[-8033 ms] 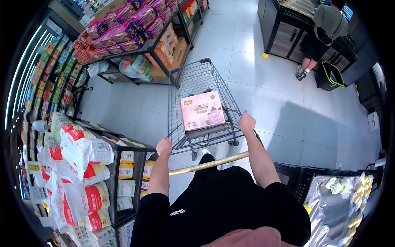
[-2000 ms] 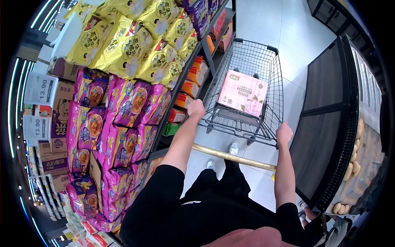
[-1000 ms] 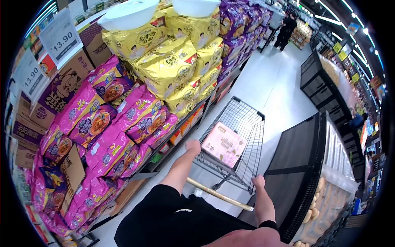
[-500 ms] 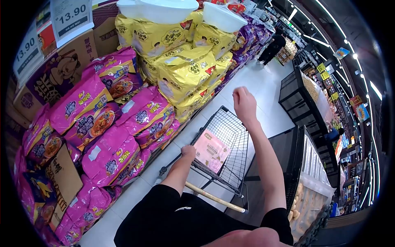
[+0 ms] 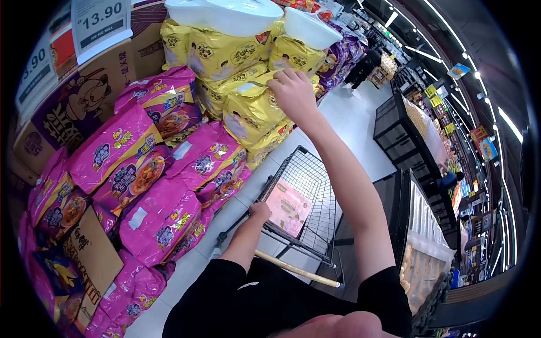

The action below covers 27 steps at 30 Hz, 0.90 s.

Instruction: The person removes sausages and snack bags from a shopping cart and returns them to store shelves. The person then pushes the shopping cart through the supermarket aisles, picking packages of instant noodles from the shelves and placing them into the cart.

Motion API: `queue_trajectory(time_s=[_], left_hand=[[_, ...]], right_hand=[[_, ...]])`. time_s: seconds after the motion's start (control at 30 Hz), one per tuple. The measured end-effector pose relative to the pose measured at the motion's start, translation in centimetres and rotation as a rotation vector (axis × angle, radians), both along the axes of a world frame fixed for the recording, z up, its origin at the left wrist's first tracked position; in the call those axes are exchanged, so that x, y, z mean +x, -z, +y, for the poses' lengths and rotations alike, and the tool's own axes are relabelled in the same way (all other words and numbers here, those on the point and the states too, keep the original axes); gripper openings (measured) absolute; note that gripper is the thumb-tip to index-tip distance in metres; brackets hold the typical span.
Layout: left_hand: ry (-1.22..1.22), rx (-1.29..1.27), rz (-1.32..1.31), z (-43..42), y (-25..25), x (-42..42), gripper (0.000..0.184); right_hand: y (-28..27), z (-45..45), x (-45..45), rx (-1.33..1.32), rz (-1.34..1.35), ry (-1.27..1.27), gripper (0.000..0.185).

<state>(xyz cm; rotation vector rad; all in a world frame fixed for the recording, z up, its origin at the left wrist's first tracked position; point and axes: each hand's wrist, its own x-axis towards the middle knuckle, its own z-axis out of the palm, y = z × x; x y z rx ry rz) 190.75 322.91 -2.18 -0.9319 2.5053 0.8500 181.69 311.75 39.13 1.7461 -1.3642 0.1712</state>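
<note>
My left hand (image 5: 260, 212) is closed round the near left corner of the wire shopping cart (image 5: 319, 174). My right hand (image 5: 292, 93) is stretched out over the stack of yellow noodle packs (image 5: 248, 121), its fingers curled down at the top edge of one pack; whether they grip it is hard to tell. A pink box-shaped pack (image 5: 288, 208) with a flower print lies in the cart. The cart's gold-coloured handle bar (image 5: 296, 269) crosses in front of my body.
Magenta noodle packs (image 5: 160, 219) are piled at left, with a torn cardboard piece (image 5: 93, 259) among them. White tubs (image 5: 225, 17) top the yellow packs. Price signs (image 5: 101, 25) stand upper left. A dark display counter (image 5: 375, 208) is right of the cart. A person in black (image 5: 362, 69) stands far off.
My right hand has left the cart's right side and moved up and left to the yellow packs. My left hand stays on the cart. The view has turned towards the shelf.
</note>
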Motion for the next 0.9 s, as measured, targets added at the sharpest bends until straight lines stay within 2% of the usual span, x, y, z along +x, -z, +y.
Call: queue_trajectory(time_s=[0.1,0.17,0.23,0.27,0.37,0.5,0.57,0.7,0.77,0.9], left_hand=[[0.014,0.005,-0.023,0.0,0.3,-0.3,0.035],[-0.052,-0.035,-0.001,-0.1,0.9,0.0,0.025],[-0.002,-0.048,-0.016,-0.2,0.9,0.3,0.025],[0.007,-0.042,-0.02,-0.2,0.9,0.1,0.026],[0.066,-0.031,-0.042,-0.1,-0.8,0.4,0.025],[0.092,-0.079,-0.08,-0.3,-1.0,0.6,0.027],[0.017,-0.014,-0.087,-0.5,-1.0,0.4,0.03],[-0.134,0.091,-0.091,-0.9,-0.4,0.6,0.041],[-0.064,0.105,-0.1,-2.0,3.0,-0.4,0.048],[-0.018,0.215,0.099,-2.0,1.4,-2.2,0.048]], right_hand=[[-0.5,1.4,-0.4,-0.032,0.012,0.023,0.01],[-0.4,2.5,-0.5,-0.059,-0.003,0.066,0.007],[-0.9,3.7,-0.6,-0.045,0.089,0.075,0.001],[-1.1,4.3,-0.8,-0.056,0.075,0.123,0.001],[-1.6,5.8,-1.3,-0.132,0.084,0.013,0.005],[-2.7,9.1,-0.8,-0.183,0.067,0.089,0.006],[-3.1,11.6,-0.6,-0.2,0.048,0.119,0.006],[-2.4,18.0,1.2,-0.21,-0.097,0.163,0.009],[-1.3,21.2,2.3,-0.152,-0.251,0.199,0.011],[0.4,27.7,5.6,-0.124,-0.419,0.293,0.01]])
